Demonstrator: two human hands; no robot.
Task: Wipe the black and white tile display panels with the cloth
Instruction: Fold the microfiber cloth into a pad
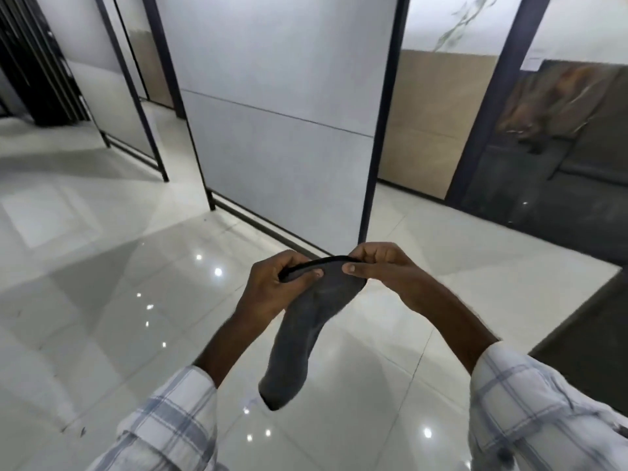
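Note:
A grey cloth, shaped like a sock with a black band along its top edge, hangs down between my hands. My left hand pinches the left end of the band and my right hand pinches the right end, stretching the edge between them. Straight ahead stands a tall white tile display panel in a black frame, an arm's length beyond the cloth. A dark tile panel leans at the far right.
More framed white panels stand in a row to the left, with black racks behind them. A beige tile panel sits behind the central one. The glossy white floor reflects ceiling lights. A dark slab lies at the right edge.

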